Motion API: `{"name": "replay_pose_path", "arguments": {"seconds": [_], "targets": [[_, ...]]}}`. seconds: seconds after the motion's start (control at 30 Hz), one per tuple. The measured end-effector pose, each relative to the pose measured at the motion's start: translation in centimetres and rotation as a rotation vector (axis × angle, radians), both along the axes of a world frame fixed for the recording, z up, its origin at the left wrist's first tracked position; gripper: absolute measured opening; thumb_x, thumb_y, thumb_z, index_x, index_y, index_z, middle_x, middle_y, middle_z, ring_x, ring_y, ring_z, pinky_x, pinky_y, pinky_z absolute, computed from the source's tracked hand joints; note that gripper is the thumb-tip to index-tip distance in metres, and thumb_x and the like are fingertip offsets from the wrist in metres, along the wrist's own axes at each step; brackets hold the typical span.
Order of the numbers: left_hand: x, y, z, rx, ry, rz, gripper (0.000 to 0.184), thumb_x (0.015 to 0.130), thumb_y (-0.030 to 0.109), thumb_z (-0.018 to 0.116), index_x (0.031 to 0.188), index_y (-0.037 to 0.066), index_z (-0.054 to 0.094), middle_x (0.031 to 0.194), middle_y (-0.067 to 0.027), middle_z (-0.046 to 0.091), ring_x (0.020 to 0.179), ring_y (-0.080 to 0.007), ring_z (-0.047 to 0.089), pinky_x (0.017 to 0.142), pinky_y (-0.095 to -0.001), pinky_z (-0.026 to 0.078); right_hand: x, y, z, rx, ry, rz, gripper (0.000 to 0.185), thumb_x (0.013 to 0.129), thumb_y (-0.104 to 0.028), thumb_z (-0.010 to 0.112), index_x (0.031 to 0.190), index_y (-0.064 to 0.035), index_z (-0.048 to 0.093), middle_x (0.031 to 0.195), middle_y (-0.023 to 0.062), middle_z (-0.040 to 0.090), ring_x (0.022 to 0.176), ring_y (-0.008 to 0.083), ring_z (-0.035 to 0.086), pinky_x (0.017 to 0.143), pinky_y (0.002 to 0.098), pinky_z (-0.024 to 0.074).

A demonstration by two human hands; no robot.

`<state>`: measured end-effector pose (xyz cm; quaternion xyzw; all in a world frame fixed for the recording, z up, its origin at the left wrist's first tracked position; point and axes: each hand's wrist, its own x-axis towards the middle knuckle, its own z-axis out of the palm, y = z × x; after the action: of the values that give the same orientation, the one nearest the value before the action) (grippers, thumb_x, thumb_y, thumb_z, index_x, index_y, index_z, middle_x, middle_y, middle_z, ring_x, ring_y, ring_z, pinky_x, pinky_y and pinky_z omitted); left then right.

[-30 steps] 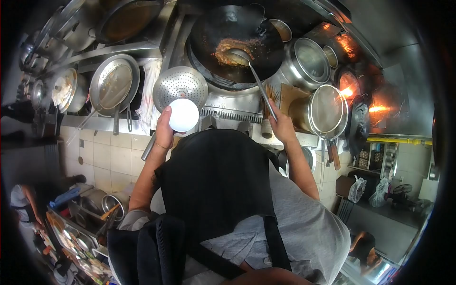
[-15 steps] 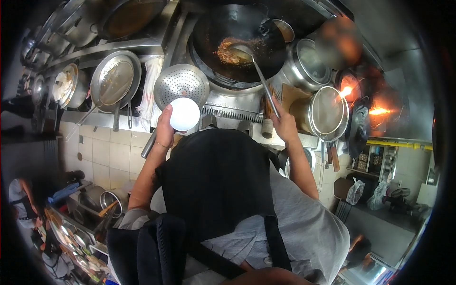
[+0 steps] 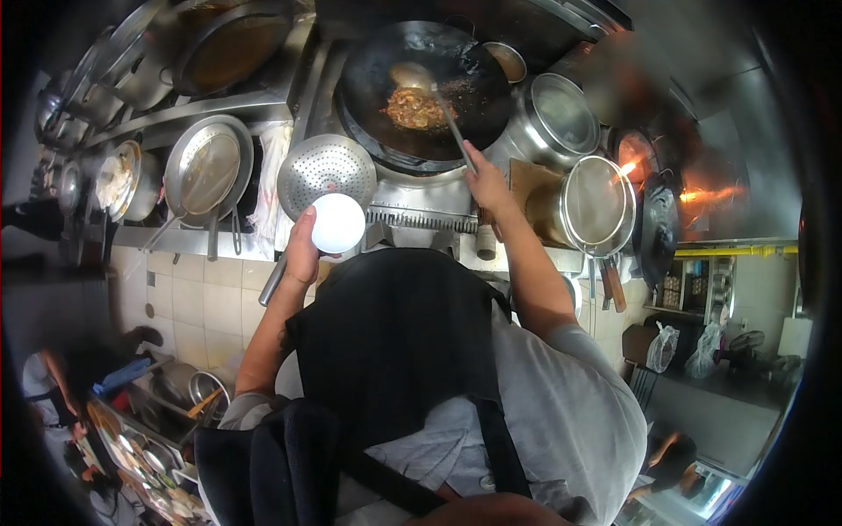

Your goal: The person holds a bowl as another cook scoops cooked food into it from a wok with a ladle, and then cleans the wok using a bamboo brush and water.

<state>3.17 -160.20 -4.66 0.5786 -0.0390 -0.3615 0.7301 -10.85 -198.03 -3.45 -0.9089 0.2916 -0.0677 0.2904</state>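
My left hand (image 3: 303, 249) grips a white bowl (image 3: 338, 223) by its edge, in front of a perforated strainer (image 3: 326, 171) with a metal handle. The handle of a long ladle (image 3: 451, 121) is wrapped in the fingers of my right hand (image 3: 488, 182). Inside the black wok (image 3: 478, 83), the ladle's head rests at the far edge of the browned chopped food (image 3: 418, 109).
Right of the wok stand a steel pot (image 3: 562, 114) and a pot topped by a mesh strainer (image 3: 598, 202); flames (image 3: 628, 167) burn beyond. Pans with a sieve (image 3: 208, 167) sit left. Co-workers are at the lower left and lower right.
My right hand has moved forward and left with the ladle, whose head has shifted to the food's far side. The left hand still holds the bowl.
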Motion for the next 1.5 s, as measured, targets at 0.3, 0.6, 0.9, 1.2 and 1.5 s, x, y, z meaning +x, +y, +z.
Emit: {"name": "replay_pose_path", "arguments": {"seconds": [0.3, 0.6, 0.9, 1.2, 1.5], "targets": [[0.3, 0.8, 0.7, 0.001, 0.010, 0.043, 0.062, 0.111, 0.053, 0.040, 0.138, 0.001, 0.059, 0.110, -0.0124, 0.074, 0.085, -0.0224, 0.075, 0.060, -0.0336, 0.059, -7.8, -0.7, 6.5, -0.064, 0.035, -0.040, 0.066, 0.095, -0.009, 0.060, 0.158, -0.0232, 0.047, 0.118, 0.0325, 0.068, 0.110, 0.0501, 0.066, 0.096, 0.0545, 0.0540], [0.6, 0.8, 0.6, -0.005, 0.013, 0.052, 0.062, 0.110, 0.054, 0.040, 0.136, 0.001, 0.060, 0.110, -0.0124, 0.075, 0.089, -0.0222, 0.076, 0.060, -0.0332, 0.059, -3.0, 1.9, 0.0, 0.189, 0.052, -0.141, 0.060, 0.101, -0.013, 0.057, 0.159, -0.0121, 0.045, 0.103, 0.0261, 0.073, 0.084, 0.0384, 0.073, 0.078, 0.0474, 0.0580], [1.0, 2.4, 0.0, 0.029, 0.030, 0.135, 0.062, 0.110, 0.055, 0.039, 0.137, 0.002, 0.059, 0.112, -0.0123, 0.074, 0.089, -0.0220, 0.076, 0.058, -0.0328, 0.059, -1.8, 2.5, 0.7, 0.603, -0.002, -0.139, 0.060, 0.104, -0.012, 0.055, 0.162, -0.0082, 0.041, 0.069, 0.0075, 0.061, 0.044, 0.0160, 0.053, 0.046, 0.0351, 0.0485], [1.2, 2.9, -0.9, 0.023, 0.041, 0.139, 0.062, 0.110, 0.055, 0.040, 0.139, 0.004, 0.058, 0.116, -0.0130, 0.074, 0.092, -0.0241, 0.076, 0.059, -0.0360, 0.061, -1.7, 4.6, 1.1, 0.739, -0.032, -0.125, 0.063, 0.104, -0.011, 0.055, 0.164, -0.0056, 0.035, 0.070, 0.0042, 0.056, 0.047, 0.0136, 0.050, 0.043, 0.0326, 0.0443], [2.4, 2.0, -1.2, -0.001, 0.012, 0.192, 0.062, 0.110, 0.054, 0.039, 0.137, 0.002, 0.059, 0.109, -0.0138, 0.076, 0.082, -0.0226, 0.077, 0.055, -0.0325, 0.062, -2.8, 3.2, 6.1, 1.292, -0.137, -0.196, 0.060, 0.107, -0.008, 0.050, 0.165, -0.0102, 0.034, 0.072, 0.0009, 0.051, 0.048, 0.0083, 0.041, 0.042, 0.0259, 0.0356]]}}
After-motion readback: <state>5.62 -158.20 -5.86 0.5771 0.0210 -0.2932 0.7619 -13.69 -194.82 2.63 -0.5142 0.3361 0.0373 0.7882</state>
